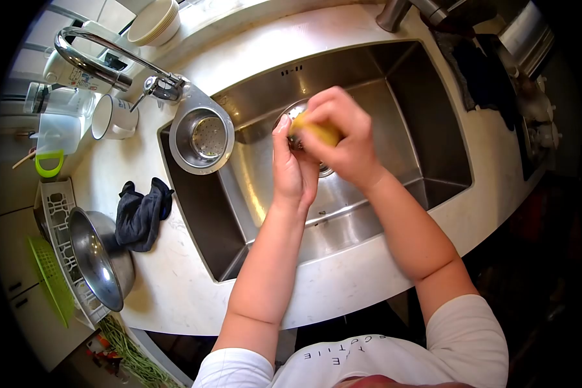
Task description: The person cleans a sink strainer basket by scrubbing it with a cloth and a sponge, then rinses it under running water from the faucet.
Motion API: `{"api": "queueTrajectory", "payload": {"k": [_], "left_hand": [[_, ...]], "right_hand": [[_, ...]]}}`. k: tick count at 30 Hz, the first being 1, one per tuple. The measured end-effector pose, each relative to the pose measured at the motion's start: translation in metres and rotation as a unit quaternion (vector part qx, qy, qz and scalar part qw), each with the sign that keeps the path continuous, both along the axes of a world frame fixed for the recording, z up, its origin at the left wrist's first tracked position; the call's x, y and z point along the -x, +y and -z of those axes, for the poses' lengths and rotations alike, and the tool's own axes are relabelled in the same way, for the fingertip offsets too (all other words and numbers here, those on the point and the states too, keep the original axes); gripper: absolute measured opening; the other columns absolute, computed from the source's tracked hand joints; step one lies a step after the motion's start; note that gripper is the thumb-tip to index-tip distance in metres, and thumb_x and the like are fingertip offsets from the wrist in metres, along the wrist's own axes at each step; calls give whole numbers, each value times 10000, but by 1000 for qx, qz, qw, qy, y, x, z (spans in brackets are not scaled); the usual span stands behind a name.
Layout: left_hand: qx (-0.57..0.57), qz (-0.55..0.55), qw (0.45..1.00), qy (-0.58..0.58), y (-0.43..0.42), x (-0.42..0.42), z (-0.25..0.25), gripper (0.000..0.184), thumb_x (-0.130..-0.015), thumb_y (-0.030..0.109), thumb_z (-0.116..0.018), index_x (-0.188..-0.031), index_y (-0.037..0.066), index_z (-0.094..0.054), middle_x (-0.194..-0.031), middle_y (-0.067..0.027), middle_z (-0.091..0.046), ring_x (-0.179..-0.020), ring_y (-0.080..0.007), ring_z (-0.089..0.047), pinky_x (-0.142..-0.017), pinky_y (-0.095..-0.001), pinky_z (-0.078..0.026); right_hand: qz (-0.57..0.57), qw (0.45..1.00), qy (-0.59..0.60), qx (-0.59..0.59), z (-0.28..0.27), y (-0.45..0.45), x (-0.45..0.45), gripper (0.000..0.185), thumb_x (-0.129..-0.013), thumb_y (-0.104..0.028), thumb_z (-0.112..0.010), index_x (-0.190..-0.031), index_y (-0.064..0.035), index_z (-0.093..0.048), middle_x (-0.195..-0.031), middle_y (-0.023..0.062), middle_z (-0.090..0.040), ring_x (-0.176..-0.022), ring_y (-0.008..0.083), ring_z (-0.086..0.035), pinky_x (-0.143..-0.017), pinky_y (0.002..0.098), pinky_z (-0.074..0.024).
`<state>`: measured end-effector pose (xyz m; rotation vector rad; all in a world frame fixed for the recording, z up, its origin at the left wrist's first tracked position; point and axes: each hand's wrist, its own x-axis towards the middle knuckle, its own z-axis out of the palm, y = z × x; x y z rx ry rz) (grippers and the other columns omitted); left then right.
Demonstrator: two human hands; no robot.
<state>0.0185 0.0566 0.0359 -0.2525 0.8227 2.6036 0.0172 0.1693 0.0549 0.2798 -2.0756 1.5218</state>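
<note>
Over the sink [343,236] my two hands are close together. My right hand [346,126], smeared by motion, is closed round a yellow sponge-like thing [325,131]. From below, my left hand [295,168] meets it with the thumb pointing up and the fingers curled. A small dark patch shows between the hands, and I cannot make out what my left hand holds. Behind them sits the round metal drain [295,111], partly hidden by my hands.
A chrome faucet [110,55] and a metal strainer basket [204,139] are at the sink's left. Further left are a white mug [113,118], a dark cloth [141,216], a steel bowl [103,258] and a dish rack [61,213]. Stacked bowls [155,24] stand behind.
</note>
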Motion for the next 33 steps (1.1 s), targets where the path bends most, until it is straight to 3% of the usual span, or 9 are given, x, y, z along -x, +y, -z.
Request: {"api": "queueTrajectory", "payload": {"k": [3,7,13,19,25,27,29,31,33], "left_hand": [[-56,11,998,25,6,-1,2,433,-1034,427,-402,-1253,83,-545,-1248,-71,-597,-1171,-189,-563,-1040,-369,-444],[-97,37,994,-33,0,-1,-2,470,-1030,444,-386,-1262,68,-546,-1234,-78,-609,-1155,-194,-572,-1045,-395,-434],[-207,72,976,1,-1,4,11,527,-1025,485,-387,-1278,49,-540,-1250,-93,-601,-1151,-270,-569,-1032,-414,-430],[-172,11,983,-68,-3,4,2,596,-995,570,-442,-1294,63,-537,-1289,-83,-577,-1162,-213,-559,-1069,-402,-420],[-166,-8,981,-96,7,4,-2,550,-986,582,-444,-1194,88,-570,-1217,-52,-593,-1132,-192,-573,-1018,-360,-470],[-148,22,986,-79,2,3,6,551,-977,577,-463,-1191,82,-574,-1221,-56,-595,-1127,-197,-572,-1050,-371,-438],[-256,63,964,-16,-2,4,14,516,-1002,512,-453,-1256,76,-563,-1258,-81,-600,-1172,-221,-569,-1080,-423,-423],[-158,-31,985,-59,4,8,2,503,-984,497,-477,-1244,76,-567,-1205,-86,-615,-1135,-217,-580,-1065,-419,-432],[-230,11,973,-14,-5,10,17,532,-929,475,-539,-1254,54,-559,-1230,-121,-611,-1151,-241,-577,-1074,-431,-422]], "right_hand": [[92,993,-62,34,7,19,12,122,-765,-51,-727,-813,-25,-618,-886,99,-620,-805,217,-620,-721,328,-496],[12,997,49,-64,-1,-2,0,144,-745,-54,-744,-809,-40,-615,-883,108,-617,-798,236,-623,-703,330,-498],[150,978,-81,117,14,33,14,172,-786,-82,-762,-868,-27,-621,-930,88,-612,-847,217,-624,-757,329,-508],[-20,985,88,-146,2,-1,3,238,-650,-29,-758,-853,-83,-647,-951,81,-615,-877,287,-616,-740,372,-515],[87,984,91,-122,5,9,7,162,-659,-43,-740,-783,-96,-649,-917,60,-632,-816,266,-610,-686,364,-507],[46,978,128,-156,1,4,4,143,-670,-49,-743,-760,-93,-640,-907,60,-634,-808,265,-612,-688,361,-508],[-6,969,130,-212,-2,-3,4,145,-670,-54,-750,-744,-88,-630,-892,62,-634,-804,266,-608,-691,359,-510],[24,974,143,-173,1,8,14,148,-719,-67,-757,-786,-75,-626,-921,85,-625,-812,254,-610,-703,347,-510],[133,990,41,-26,11,24,19,149,-789,-88,-748,-867,-56,-625,-960,108,-611,-835,227,-613,-719,327,-504]]}}
